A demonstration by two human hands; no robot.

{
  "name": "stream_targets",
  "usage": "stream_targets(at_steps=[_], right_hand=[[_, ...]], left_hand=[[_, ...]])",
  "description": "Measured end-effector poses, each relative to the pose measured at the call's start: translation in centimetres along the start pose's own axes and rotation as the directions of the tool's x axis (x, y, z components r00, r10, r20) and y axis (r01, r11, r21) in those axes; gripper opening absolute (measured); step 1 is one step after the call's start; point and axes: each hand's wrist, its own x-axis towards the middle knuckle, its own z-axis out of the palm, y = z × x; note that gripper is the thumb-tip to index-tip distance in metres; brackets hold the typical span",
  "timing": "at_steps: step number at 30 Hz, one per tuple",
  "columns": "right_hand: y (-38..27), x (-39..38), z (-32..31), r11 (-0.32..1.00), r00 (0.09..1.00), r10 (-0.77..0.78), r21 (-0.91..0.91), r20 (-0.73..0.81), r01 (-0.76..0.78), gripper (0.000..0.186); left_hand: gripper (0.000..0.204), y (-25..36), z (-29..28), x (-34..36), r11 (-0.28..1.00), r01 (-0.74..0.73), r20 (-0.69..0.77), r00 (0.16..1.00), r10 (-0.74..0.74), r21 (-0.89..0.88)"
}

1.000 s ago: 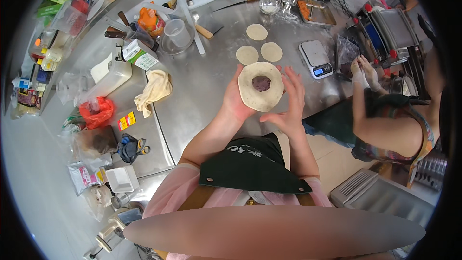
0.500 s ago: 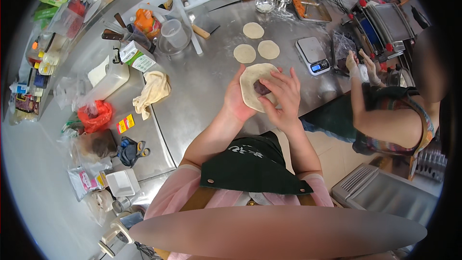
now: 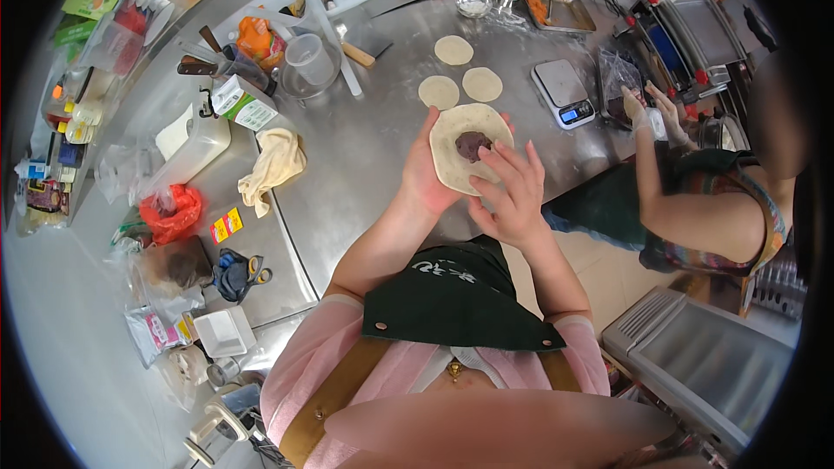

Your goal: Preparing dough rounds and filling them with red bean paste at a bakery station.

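Observation:
A round, pale dough wrapper (image 3: 447,165) rests on my left hand (image 3: 420,175), which cups it from below, thumb along its left rim and fingertips showing past the right. At its centre sits a lump of dark purple-brown filling (image 3: 470,147). My right hand (image 3: 514,195) is over the wrapper's lower right side, fingers apart and stretched toward the filling. Whether those fingertips touch the filling I cannot tell. Beyond my hands, three flat dough rounds lie on the steel table: one at the far side (image 3: 453,50), one at left (image 3: 438,92), one at right (image 3: 482,84).
A digital scale (image 3: 565,91) stands right of the rounds. Farther back are metal bowls (image 3: 474,3) and a tray (image 3: 565,10). A scraper (image 3: 369,48), cream cloth (image 3: 274,165) and carton (image 3: 243,102) lie leftward. At right, a co-worker's gloved hands (image 3: 638,108) work close by.
My right hand has drawn back a little toward me and off the filling, which now shows more fully. The wrapper stays on my left hand, slightly shifted and more level.

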Motion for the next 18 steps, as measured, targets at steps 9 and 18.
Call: stream_targets(at_steps=[9, 18], right_hand=[[-0.7, 0.9, 1.3, 0.998, 0.983, -0.045, -0.043, -0.177, 0.038, 0.025], [-0.6, 1.6, 2.1, 1.000, 0.965, -0.020, 0.011, -0.260, 0.024, 0.022]], left_hand=[[0.066, 1.2, 0.8, -0.6, 0.999, -0.025, -0.003, 1.000, 0.025, 0.025], [0.062, 0.6, 0.5, -1.2, 0.999, -0.024, -0.048, 0.999, 0.026, 0.039]])
